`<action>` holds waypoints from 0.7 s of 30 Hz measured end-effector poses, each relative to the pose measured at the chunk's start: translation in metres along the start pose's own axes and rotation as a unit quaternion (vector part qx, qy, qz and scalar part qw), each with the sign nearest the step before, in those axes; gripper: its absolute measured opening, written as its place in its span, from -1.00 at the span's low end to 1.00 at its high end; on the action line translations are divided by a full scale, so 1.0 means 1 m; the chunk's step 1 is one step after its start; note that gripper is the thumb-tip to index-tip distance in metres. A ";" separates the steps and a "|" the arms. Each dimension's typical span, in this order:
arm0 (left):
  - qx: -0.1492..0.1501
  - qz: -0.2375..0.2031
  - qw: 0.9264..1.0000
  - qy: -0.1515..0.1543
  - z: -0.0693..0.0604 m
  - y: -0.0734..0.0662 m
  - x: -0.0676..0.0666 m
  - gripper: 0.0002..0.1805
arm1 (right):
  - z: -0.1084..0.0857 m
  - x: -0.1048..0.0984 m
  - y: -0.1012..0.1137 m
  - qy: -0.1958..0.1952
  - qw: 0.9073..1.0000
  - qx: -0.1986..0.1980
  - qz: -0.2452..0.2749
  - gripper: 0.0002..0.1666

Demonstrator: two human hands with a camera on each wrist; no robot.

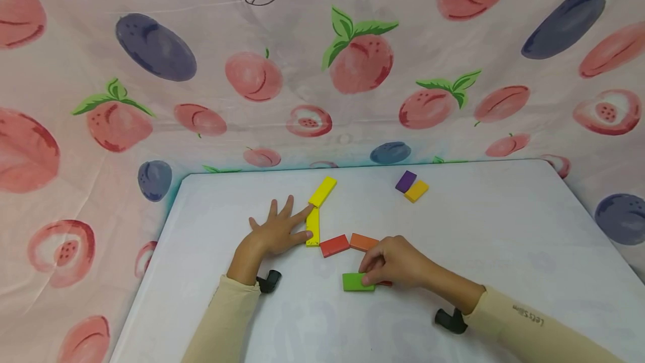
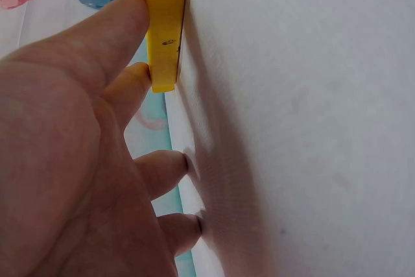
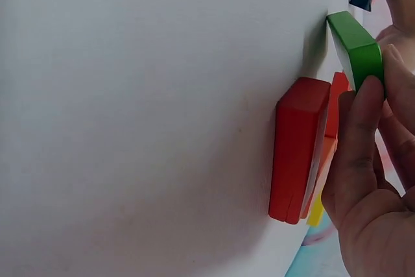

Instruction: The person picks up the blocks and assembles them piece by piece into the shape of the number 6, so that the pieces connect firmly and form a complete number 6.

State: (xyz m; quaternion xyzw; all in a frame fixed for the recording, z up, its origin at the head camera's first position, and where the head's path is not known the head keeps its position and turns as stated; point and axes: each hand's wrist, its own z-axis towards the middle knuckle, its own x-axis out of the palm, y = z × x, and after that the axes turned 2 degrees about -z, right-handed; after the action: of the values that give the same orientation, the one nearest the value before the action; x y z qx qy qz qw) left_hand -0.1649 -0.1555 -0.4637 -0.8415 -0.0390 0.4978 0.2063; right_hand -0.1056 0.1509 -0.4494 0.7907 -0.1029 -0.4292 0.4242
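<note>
Visibly, right fingers point(image 3: 363, 109) pinch a green block point(image 1: 353, 282), sleeve point(image 1: 524, 326) lettered apparently "Letsslim".

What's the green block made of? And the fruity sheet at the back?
The green block looks like painted wood or maybe plastic: it's smooth, with crisp edges and no visible grain. The fruity sheet seems like thin, mostly matte cloth, since it shows soft wrinkles, though it could be plastic.

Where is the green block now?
The green block is in the head view's lower middle, slightly right of centre, pinched by the right hand, with a partly hidden red block just right of it.
</note>
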 end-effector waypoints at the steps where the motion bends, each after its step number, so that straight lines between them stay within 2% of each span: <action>1: 0.000 0.000 1.000 0.000 0.000 0.000 0.000 -0.22 | 0.000 0.001 0.000 0.000 1.000 -0.003 -0.002 -0.85; 12: -0.003 0.002 1.000 -0.002 -0.001 -0.001 0.000 -0.22 | -0.004 0.004 0.004 -0.003 0.997 -0.029 -0.070 -0.82; 17: -0.005 -0.001 1.000 0.000 -0.001 -0.003 -0.001 -0.21 | -0.006 0.003 0.002 -0.012 0.990 -0.029 -0.136 -0.72; 21: -0.004 -0.002 1.000 0.001 -0.001 -0.003 -0.002 -0.21 | -0.007 0.003 -0.002 -0.014 0.985 -0.036 -0.170 -0.63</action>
State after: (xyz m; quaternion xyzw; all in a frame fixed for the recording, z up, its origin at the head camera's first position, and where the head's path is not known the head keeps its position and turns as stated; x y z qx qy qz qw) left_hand -0.1642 -0.1536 -0.4607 -0.8427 -0.0426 0.4963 0.2043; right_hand -0.0986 0.1552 -0.4509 0.7747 0.0424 -0.5096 0.3718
